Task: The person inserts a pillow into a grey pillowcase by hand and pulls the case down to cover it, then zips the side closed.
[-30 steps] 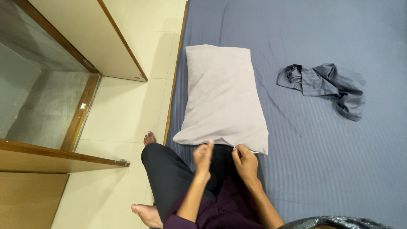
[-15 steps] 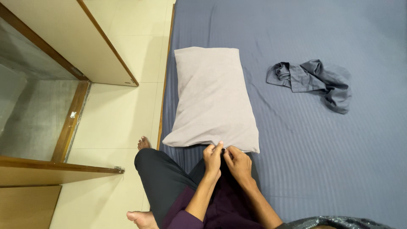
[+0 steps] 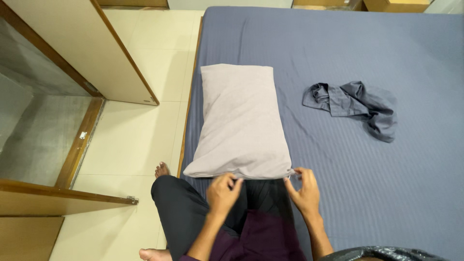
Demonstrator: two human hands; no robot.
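Observation:
A pale grey pillow (image 3: 239,123) lies lengthwise on a bed with a blue-grey sheet (image 3: 386,183). My left hand (image 3: 221,192) pinches the pillow's near edge toward the middle, fingers curled on the fabric. My right hand (image 3: 303,189) grips the same edge at its near right corner. The two hands are spread apart along that edge. My knee in dark trousers (image 3: 183,208) rests against the bed side below the pillow.
A crumpled blue-grey cloth (image 3: 350,102) lies on the sheet to the right of the pillow. An open wardrobe with wooden-framed doors (image 3: 87,58) stands at the left over cream floor tiles (image 3: 135,140). My bare feet (image 3: 162,170) are on the floor.
My hands were close together at the middle of the pillow's near edge; they have moved apart, the right one out to the corner. The view has tilted up a little.

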